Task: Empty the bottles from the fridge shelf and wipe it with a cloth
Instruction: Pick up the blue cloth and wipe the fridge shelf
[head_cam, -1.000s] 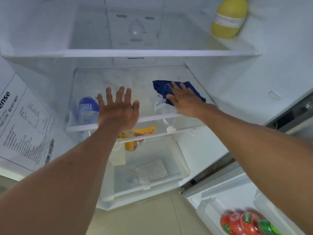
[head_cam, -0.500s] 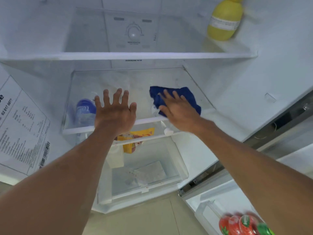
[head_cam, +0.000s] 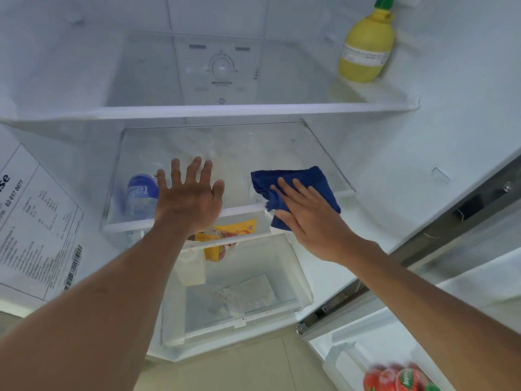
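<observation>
The glass fridge shelf [head_cam: 253, 148] has no bottles standing on it. My left hand [head_cam: 189, 201] lies flat on its front left part, fingers spread, holding nothing. My right hand [head_cam: 313, 230] presses a blue cloth [head_cam: 310, 179] onto the shelf's front right part. One corner of the cloth hangs over the front edge. A water bottle with a blue label [head_cam: 141, 196] shows through the glass at the left and seems to stand below the shelf.
A yellow squeeze bottle [head_cam: 365, 52] stands at the right of the upper shelf [head_cam: 225, 111]. Below the glass shelf are a yellow packet [head_cam: 225, 238] and a clear drawer [head_cam: 242, 300]. Red packs [head_cam: 394, 376] sit in the door rack at bottom right.
My right hand has slid the blue cloth towards the shelf's front edge. My left hand has stayed flat in the same place.
</observation>
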Demonstrator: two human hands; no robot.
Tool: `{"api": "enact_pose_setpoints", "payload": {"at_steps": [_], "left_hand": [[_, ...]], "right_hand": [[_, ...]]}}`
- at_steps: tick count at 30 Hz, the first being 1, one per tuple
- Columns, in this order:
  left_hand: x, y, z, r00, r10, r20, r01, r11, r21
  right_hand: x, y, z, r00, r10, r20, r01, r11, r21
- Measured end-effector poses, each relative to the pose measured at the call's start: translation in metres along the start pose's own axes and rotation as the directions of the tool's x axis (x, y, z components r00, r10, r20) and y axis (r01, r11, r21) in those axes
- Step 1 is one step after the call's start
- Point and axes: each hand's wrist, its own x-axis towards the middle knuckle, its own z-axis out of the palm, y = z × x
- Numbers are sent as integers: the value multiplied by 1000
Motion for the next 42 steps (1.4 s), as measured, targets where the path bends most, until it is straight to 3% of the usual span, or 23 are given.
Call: {"api": "enact_pose_setpoints", "payload": {"at_steps": [5,9,11,14,17,22,24,27,29,30,34,37,39,42], "left_hand": [[13,-28,-7,978,154,139,-153,988,-16],[-6,-66,-2,990,121,66,-118,992,-53],[-11,-70,3,997,80,6,-79,993,-82],[-11,-68,5,996,80,-40,-83,992,-98],[-12,-69,5,994,91,-53,-96,991,-98],[-11,-67,6,993,95,-65,-101,990,-96],[-12,-67,6,993,92,-67,-99,989,-109],[-13,-67,4,992,102,-70,-109,989,-102],[-13,-66,1,993,101,-58,-107,989,-101],[-13,-65,1,993,100,-57,-106,989,-103],[-12,-64,5,993,101,-61,-106,989,-100],[-12,-64,7,993,93,-77,-100,991,-92],[-14,-64,8,991,96,-92,-103,993,-65],[-14,-65,6,992,101,-82,-106,992,-62]], "right_hand": [[31,18,-7,995,100,7,-99,993,-59],[75,12,-12,959,281,28,-278,957,-81],[75,-6,-9,971,236,40,-233,970,-65],[29,-33,-1,1000,18,19,-18,1000,8],[-5,-15,-8,995,-87,49,90,994,-61],[57,20,-22,966,244,83,-233,964,-130],[86,-1,-19,951,290,109,-271,949,-163],[76,-22,-7,989,115,91,-112,993,-28],[51,-15,-5,998,-51,43,54,997,-50],[48,-5,-8,998,-59,31,62,995,-84],[103,11,-16,979,191,78,-171,963,-210],[150,-14,-12,951,297,89,-286,951,-117],[150,-28,-4,975,203,87,-197,978,-72],[98,-23,1,994,-59,97,68,994,-90]]}}
